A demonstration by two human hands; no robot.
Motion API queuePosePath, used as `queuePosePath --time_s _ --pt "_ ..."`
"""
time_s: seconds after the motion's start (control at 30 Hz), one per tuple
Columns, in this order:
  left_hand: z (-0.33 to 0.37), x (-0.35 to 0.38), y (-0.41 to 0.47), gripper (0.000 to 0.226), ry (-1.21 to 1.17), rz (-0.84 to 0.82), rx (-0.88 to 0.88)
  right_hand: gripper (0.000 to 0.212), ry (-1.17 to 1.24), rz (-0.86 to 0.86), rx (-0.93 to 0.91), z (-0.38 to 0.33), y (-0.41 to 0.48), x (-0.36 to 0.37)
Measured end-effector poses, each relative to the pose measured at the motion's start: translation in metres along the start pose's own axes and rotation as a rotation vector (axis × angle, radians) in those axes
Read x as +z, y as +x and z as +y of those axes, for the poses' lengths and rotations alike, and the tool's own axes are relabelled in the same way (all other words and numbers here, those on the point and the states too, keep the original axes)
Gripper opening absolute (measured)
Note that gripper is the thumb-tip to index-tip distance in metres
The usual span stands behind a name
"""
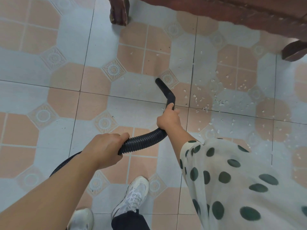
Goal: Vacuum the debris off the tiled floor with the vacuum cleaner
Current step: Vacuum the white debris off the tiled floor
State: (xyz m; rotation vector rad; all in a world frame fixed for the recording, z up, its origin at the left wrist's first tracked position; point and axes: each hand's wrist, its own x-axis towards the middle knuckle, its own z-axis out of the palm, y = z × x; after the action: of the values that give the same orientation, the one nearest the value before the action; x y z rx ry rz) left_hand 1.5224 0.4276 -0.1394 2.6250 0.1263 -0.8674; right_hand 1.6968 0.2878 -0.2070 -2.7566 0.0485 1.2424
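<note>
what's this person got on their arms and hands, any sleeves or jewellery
Both hands are bare: no gloves, rings or watch show on the left hand or the right hand. The left arm is uncovered as far as the frame shows. The right arm wears a loose cream sleeve with large dark green dots, which leaves the wrist bare.

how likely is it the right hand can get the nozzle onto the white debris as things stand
Probably yes. The right hand grips the nozzle, and the debris lies on bare tile just right of its tip, with nothing between them; the furniture leg stands farther off.
</note>
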Motion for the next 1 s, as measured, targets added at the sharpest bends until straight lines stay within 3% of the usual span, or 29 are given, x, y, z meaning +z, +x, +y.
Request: queuePosePath --time_s 0.6,1.0 --pt "-0.006 -0.027 0.109 0.026 -0.110 0.162 -0.066 0.090 -0.014 0.148 -0.047 -0.048 0.110 -0.065" --pt "-0.040 -0.011 0.057 0.023 -0.154 0.174 -0.137 0.083 -0.148 0.014 -0.246 -0.102 0.079 -0.030"
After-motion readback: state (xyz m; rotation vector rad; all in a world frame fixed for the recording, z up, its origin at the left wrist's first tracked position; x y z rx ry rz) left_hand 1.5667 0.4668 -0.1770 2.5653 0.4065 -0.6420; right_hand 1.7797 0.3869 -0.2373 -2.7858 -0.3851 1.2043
